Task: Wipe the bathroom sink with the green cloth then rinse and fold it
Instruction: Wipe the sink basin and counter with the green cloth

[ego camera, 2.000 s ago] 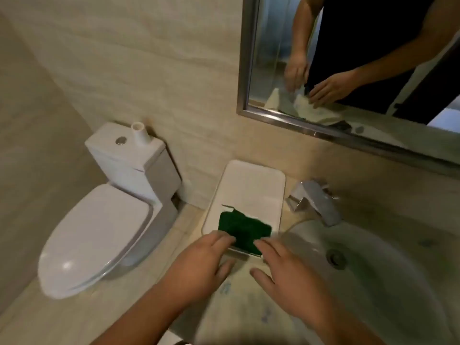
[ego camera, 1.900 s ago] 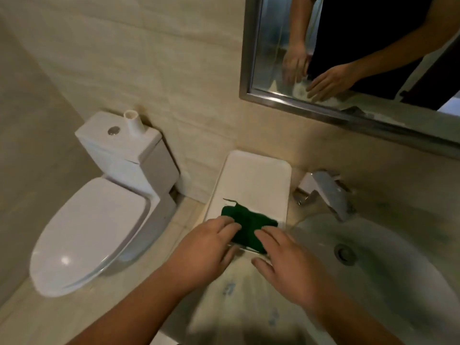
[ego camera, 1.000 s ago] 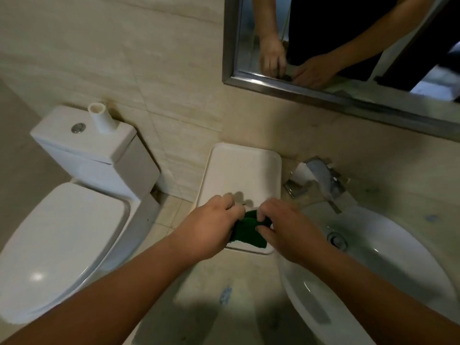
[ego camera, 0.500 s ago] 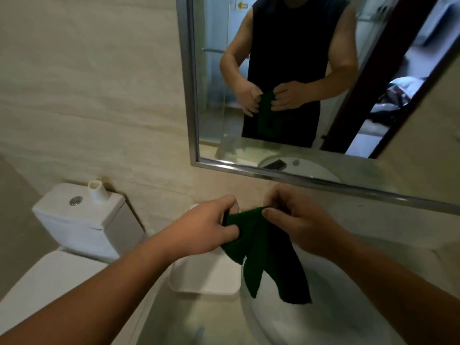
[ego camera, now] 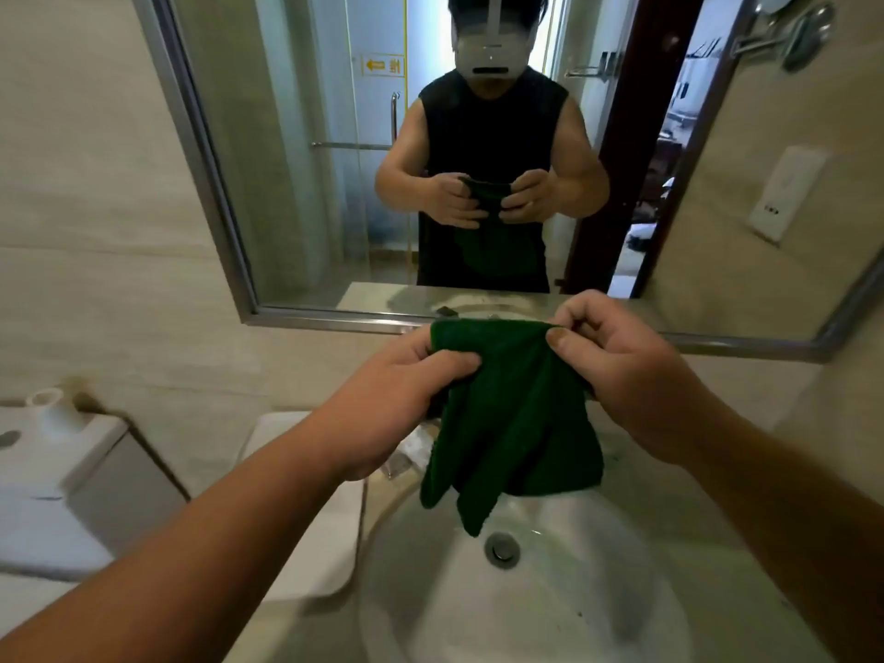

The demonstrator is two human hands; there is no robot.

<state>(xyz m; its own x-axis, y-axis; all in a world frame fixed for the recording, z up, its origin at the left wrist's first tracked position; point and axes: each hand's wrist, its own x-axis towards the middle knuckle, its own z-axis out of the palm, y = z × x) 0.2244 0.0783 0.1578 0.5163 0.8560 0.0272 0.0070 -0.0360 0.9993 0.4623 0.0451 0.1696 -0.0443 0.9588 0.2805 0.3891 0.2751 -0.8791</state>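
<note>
The green cloth hangs unfolded in the air above the white round sink, its lower corners dangling over the drain. My left hand pinches the cloth's upper left edge. My right hand pinches the upper right corner between thumb and fingers. The faucet is hidden behind the cloth and my hands.
A white tray lies on the counter left of the sink. The toilet tank stands at the far left. A framed mirror on the wall ahead reflects a person holding the cloth. The beige counter surrounds the basin.
Both hands took the cloth off the white tray, lifted it over the sink and spread its top edge apart. The view tilted up toward the mirror.
</note>
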